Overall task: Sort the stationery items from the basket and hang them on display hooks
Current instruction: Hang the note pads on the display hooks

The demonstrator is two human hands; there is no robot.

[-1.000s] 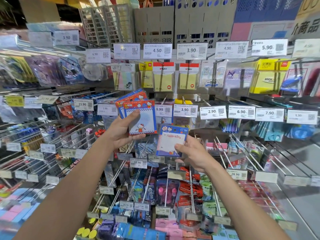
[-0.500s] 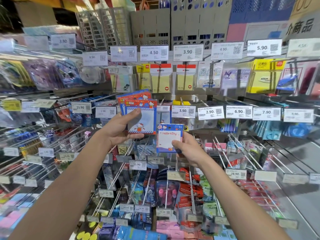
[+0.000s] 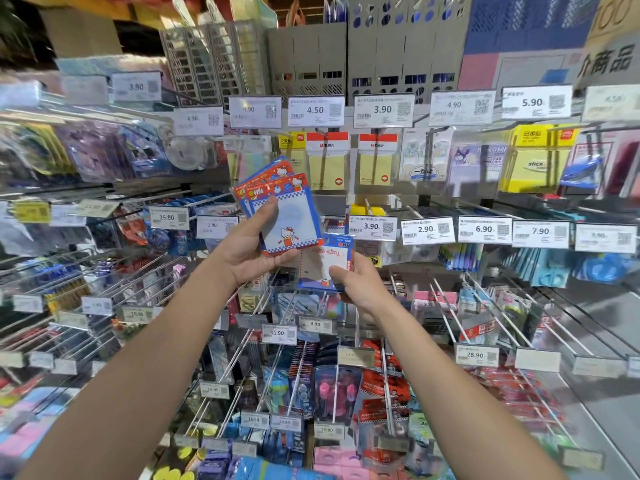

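My left hand holds a fanned stack of red-and-blue cartoon-cat memo pad packs up in front of the display rack, thumb across the front pack. My right hand pinches one blue-bordered memo pad pack by its lower right corner. That single pack sits just below and to the right of the stack, its top edge tucked behind the stack's lower corner. No basket is in view.
Rows of metal display hooks jut out toward me, each tipped with a price tag. Yellow sticky-note packs hang above the hands. Grey file holders stand on the top shelf. Packaged goods fill the lower hooks.
My left hand has tilted the stack so it fans to the upper left. My right hand has brought the single pack up and left, close under the stack.
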